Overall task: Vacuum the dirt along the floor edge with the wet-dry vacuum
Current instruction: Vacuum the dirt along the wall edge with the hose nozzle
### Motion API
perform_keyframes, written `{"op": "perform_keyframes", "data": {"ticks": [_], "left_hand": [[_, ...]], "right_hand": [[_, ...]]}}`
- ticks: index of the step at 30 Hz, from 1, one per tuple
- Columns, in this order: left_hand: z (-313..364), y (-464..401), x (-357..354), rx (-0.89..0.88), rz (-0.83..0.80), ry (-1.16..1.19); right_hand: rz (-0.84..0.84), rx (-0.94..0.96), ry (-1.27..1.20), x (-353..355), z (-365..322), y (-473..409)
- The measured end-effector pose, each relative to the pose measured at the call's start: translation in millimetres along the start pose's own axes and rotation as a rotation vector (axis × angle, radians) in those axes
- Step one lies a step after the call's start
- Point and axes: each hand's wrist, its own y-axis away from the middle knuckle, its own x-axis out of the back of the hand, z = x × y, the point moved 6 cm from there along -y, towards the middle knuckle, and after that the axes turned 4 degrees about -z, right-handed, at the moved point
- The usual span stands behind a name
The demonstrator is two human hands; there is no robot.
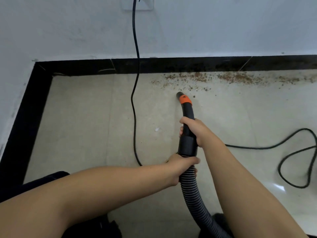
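Observation:
Brown dirt (pixel 223 79) lies scattered along the floor edge under the black baseboard (pixel 171 65), from the middle to the right. The black vacuum nozzle with an orange collar (pixel 185 99) points at the floor just short of the dirt's near fringe. My right hand (pixel 194 130) grips the rigid black tube behind the nozzle. My left hand (pixel 181 166) grips the ribbed grey hose (pixel 193 196) just below the tube's cuff. The hose runs down out of the bottom of the frame. The vacuum's body is not in view.
A black power cord (pixel 135 79) hangs from a wall socket (pixel 137 4) and crosses the floor left of the nozzle. More cord (pixel 291 152) loops on the tiles at the right. A small white scrap (pixel 157 129) lies mid-floor. The baseboard corner (pixel 36 66) is at the left.

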Motion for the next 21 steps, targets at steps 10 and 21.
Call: {"op": "perform_keyframes", "data": {"ticks": [10,21], "left_hand": [[22,-2,7,0.008,-0.033,0.013],[28,11,37,0.047,-0.029,0.037]], "right_hand": [[0.075,0.047,-0.013,-6,-21,-7],[-0.068,0.006,0.081,-56,-28,-13]]}}
